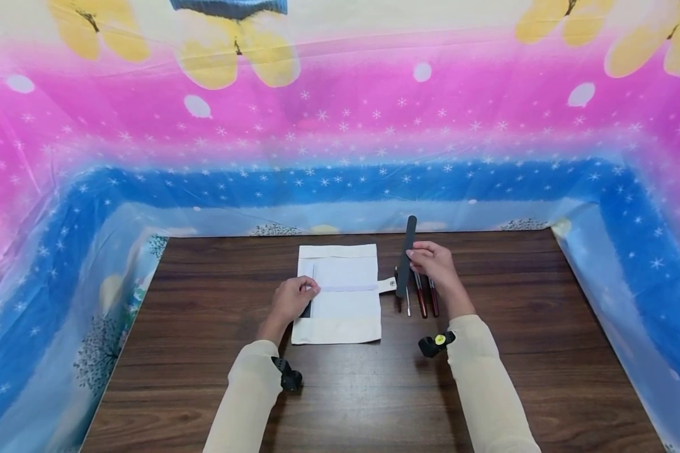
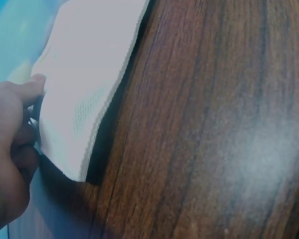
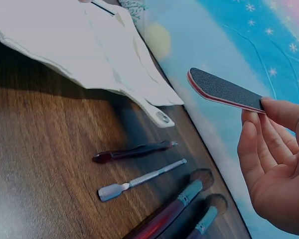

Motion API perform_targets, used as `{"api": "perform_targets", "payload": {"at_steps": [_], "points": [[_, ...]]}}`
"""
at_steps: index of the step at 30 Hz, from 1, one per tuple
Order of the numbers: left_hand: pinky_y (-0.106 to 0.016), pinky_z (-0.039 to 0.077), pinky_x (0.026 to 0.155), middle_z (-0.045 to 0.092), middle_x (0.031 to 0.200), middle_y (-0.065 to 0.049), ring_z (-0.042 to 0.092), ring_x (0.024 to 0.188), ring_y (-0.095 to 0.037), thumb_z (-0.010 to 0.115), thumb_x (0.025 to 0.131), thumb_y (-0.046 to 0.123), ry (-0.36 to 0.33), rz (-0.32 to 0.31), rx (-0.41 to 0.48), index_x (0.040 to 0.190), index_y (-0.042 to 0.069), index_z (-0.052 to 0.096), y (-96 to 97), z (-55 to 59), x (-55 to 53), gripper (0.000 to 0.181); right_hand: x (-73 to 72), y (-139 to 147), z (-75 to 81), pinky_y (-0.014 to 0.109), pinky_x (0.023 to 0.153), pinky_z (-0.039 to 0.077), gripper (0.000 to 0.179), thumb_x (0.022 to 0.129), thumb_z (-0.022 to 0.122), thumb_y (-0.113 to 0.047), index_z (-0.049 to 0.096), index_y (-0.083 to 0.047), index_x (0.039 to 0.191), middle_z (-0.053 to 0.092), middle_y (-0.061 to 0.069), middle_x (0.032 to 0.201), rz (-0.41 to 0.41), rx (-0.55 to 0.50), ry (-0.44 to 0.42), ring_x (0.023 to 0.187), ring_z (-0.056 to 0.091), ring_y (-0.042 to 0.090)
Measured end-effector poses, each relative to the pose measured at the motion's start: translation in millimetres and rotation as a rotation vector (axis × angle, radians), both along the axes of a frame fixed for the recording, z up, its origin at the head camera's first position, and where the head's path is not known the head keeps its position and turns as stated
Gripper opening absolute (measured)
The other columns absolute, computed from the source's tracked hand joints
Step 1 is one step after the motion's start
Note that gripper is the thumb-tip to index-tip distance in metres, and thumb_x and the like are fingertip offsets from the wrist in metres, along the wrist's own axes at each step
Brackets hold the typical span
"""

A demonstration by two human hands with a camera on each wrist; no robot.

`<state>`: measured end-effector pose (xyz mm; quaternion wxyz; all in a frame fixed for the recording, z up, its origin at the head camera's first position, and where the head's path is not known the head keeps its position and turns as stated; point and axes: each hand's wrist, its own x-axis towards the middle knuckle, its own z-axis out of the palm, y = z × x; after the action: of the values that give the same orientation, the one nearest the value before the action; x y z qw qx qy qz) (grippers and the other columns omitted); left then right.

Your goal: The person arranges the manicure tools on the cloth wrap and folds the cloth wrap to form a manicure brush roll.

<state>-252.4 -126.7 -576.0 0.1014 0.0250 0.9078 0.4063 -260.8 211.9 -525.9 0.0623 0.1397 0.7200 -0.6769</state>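
Observation:
A white fabric roll-up case (image 1: 345,270) lies unfolded on the table, its snap strap (image 1: 388,285) pointing right. My left hand (image 1: 291,299) pinches its left edge, thumb on top; the curled fingers are partly hidden. A thin dark-edged piece (image 3: 103,7) lies in the case near that hand; its kind is unclear. My right hand (image 1: 435,267) holds a black nail file (image 1: 406,255) between thumb and fingers, raised above the table. The file's edge shows red in the right wrist view. Below it lie a metal cuticle pusher (image 3: 139,180) and a dark-red-handled tool (image 3: 134,151).
Two red-handled brushes (image 3: 159,214) lie beside the cuticle pusher, to the right of the case. The brown wooden table (image 1: 345,402) ends at a patterned cloth backdrop (image 1: 340,182) behind and at both sides. Each sleeve carries a black wrist camera (image 1: 288,376).

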Motion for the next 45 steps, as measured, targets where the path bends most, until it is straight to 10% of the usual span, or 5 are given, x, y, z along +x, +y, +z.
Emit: {"api": "perform_targets", "payload": {"at_steps": [26,45], "points": [[-0.031,0.032,0.058,0.040,0.061,0.004,0.036,0.054,-0.016,0.067,0.099,0.024,0.006,0.027,0.020,0.096,0.016,0.074,-7.2,-0.2,1.0,0.011,-30.4,-61.3,-1.6,0.030,0.090,0.059,0.038,0.098,0.064,-0.006,0.059,0.003,0.135,0.069,-0.011,0.089,0.073,-0.064,0.001,0.078,0.068,0.000],[-0.030,0.032,0.059,0.040,0.063,0.004,0.039,0.057,-0.016,0.066,0.100,0.024,0.000,0.010,0.012,0.095,0.017,0.073,-6.2,-0.9,-0.1,0.010,-35.9,-122.1,-26.6,0.025,0.070,0.055,0.020,0.098,0.064,-0.006,0.060,-0.004,0.117,0.071,-0.008,0.084,0.039,-0.197,-0.079,0.072,0.068,0.007]]}}
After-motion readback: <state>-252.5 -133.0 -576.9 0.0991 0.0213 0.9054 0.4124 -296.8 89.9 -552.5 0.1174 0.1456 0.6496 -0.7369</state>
